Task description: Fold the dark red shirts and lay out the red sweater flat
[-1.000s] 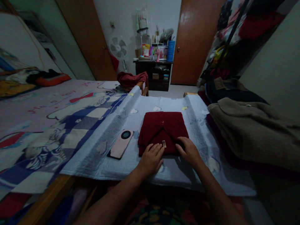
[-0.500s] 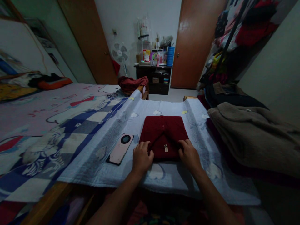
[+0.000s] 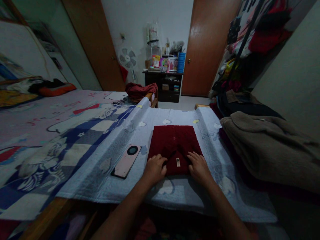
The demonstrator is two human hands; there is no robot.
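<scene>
A folded dark red button-up garment point(image 3: 175, 141) lies flat in front of me, with a button near its top and a small pale label point(image 3: 178, 162) near its lower edge. My left hand point(image 3: 157, 166) rests on its lower left corner, fingers slightly bent and apart from the thumb. On the lower right part lies my right hand point(image 3: 198, 166), its fingers stretched out over the fabric. The light blue patterned cloth point(image 3: 160, 193) spreads beneath the garment. To the left of my left hand is a pink phone point(image 3: 127, 161), its round camera facing up.
At the right a brown fleece garment point(image 3: 265, 143) tops a pile of clothes. A bed with a patterned sheet point(image 3: 62, 113) extends on the left. Further back are a bunched red cloth point(image 3: 141, 90), a dark cabinet point(image 3: 163, 86) and a fan point(image 3: 128, 58).
The garment's raised folds around the label have flattened. Both hands have moved slightly inward over the fabric, and the right fingers have straightened. The view has shifted a little.
</scene>
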